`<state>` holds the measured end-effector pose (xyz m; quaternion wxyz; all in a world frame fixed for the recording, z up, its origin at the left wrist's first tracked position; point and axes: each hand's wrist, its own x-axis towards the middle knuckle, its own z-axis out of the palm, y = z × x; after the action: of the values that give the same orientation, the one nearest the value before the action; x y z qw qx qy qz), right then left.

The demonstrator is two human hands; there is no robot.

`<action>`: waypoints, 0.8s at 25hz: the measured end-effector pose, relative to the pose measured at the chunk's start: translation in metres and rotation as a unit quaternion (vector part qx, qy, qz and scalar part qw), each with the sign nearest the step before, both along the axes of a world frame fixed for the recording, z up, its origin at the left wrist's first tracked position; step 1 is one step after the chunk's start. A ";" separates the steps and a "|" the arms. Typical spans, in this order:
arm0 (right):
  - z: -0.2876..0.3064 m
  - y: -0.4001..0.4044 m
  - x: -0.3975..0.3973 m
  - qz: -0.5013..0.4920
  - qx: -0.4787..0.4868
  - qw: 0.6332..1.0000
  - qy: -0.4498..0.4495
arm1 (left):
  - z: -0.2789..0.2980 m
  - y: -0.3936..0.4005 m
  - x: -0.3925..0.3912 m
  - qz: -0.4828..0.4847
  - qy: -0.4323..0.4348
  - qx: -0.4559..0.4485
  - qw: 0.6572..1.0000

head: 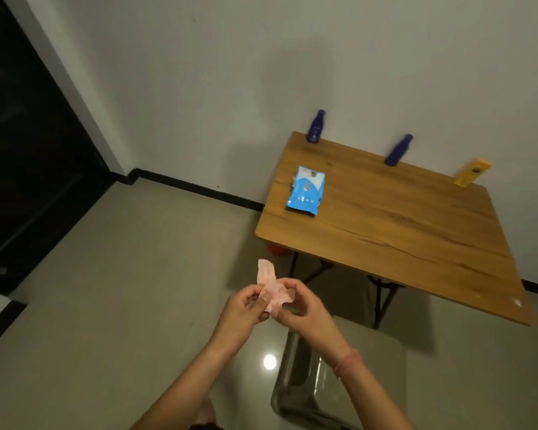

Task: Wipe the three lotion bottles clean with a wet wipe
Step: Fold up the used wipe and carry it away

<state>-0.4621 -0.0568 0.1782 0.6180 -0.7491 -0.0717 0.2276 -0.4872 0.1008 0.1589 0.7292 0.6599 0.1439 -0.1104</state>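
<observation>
Pale pink and crumpled, the wet wipe (271,287) is held up in front of the person, away from the table, with the left hand (244,308) and the right hand (302,305) each pinching a part of it between curled fingers and thumb; one loose end stands up above the fingers. It looks as if the wipe is being opened out or bunched for use, though which of the two cannot be told from this view. To do this step well, it would help to spread the wipe into a flat pad with a clean face outward, keep a firm pinch on both edges so the damp sheet does not tear or slip, and then free one hand to steady a bottle. None of the bottles is in hand: the first blue bottle (315,127) stands at the far left corner of the wooden table (401,231), the second blue bottle (398,150) further along the back edge by the wall, and the yellow bottle (472,172) at the far right corner, all well apart from the hands. The blue wipe packet (305,191) lies flat near the table's left side. Below the hands is a grey lidded bin (317,383) on the tiled floor.
</observation>
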 end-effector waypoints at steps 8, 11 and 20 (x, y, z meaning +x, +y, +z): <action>-0.034 0.103 0.067 -0.128 -0.006 0.991 0.025 | -0.020 0.136 0.058 0.075 0.061 -0.040 0.995; -0.052 0.124 0.099 -0.177 -0.027 0.984 0.022 | -0.034 0.154 0.093 0.066 0.081 -0.060 0.993; -0.154 0.230 0.296 -0.055 0.003 0.994 0.091 | -0.105 0.235 0.321 0.005 0.253 0.010 0.968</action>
<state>-0.1663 0.1736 0.0245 0.6355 -0.7266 0.0252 0.2600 -0.1660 0.3360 0.0535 0.6632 0.6170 0.3280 -0.2680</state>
